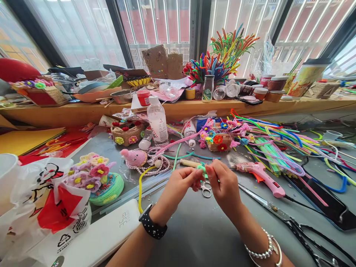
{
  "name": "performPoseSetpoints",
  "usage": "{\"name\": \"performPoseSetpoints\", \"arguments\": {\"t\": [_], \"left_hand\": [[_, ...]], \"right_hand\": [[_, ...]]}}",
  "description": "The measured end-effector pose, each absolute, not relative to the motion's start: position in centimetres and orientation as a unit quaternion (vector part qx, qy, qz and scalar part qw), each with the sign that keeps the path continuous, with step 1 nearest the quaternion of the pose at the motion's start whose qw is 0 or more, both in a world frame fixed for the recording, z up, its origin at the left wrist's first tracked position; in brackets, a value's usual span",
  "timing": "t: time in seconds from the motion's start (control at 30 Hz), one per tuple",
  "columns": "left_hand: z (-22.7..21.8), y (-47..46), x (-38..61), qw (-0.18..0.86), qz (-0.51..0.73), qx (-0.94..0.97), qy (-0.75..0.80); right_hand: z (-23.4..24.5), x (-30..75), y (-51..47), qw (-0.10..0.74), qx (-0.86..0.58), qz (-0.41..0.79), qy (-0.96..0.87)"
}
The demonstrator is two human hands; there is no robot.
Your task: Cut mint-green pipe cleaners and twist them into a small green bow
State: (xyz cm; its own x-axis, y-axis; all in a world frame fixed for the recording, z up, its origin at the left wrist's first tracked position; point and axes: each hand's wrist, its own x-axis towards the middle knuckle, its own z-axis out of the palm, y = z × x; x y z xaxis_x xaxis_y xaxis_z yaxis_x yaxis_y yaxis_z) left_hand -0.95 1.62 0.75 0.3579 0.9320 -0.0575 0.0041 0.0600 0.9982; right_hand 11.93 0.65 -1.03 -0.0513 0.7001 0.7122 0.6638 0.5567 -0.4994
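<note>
My left hand (185, 180) and my right hand (221, 180) meet over the middle of the grey table. Between their fingertips is a small piece of green pipe cleaner (202, 168), pinched from both sides and partly hidden by the fingers. Just below it lies a small pair of scissors (206, 189), its handle loops showing. A pink glue gun (263, 175) rests right of my right hand, its nozzle pointing toward my fingers. Behind my hands are a wooden stick (190, 163) and a teal pipe cleaner (213, 157).
Large black-handled shears (280, 215) lie at the right, near a bundle of pipe cleaners (268, 155). A clear bottle (157, 122) stands behind, near a flower basket (221, 142). At left are a white power bank (105, 233), a plastic bag (25, 222) and a crocheted flower pot (109, 191).
</note>
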Motion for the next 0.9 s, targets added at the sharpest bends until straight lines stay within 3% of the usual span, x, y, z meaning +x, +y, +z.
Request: {"name": "performPoseSetpoints", "arguments": {"t": [0.17,0.33,0.43,0.57,0.73,0.9], "left_hand": [[0.79,1.75,-1.11,0.656,0.415,0.484,0.405],[1.00,1.96,-1.58,0.633,0.448,0.486,0.403],[1.00,2.04,-1.79,0.563,0.464,0.530,0.432],[0.82,2.04,-1.79,0.506,0.464,0.578,0.441],[0.81,1.88,-1.44,0.546,0.448,0.581,0.404],[1.00,1.69,-1.14,0.614,0.439,0.532,0.383]], "right_hand": [[-1.30,12.21,0.69,0.441,-0.437,-0.142,-0.771],[-1.20,12.13,0.75,0.424,-0.427,-0.153,-0.784],[-1.21,12.15,0.92,0.450,-0.429,-0.091,-0.778],[-1.00,12.35,1.04,0.499,-0.468,0.084,-0.725],[-0.60,12.45,1.18,0.521,-0.457,0.262,-0.672],[-0.68,12.30,1.33,0.542,-0.431,0.354,-0.628]]}}
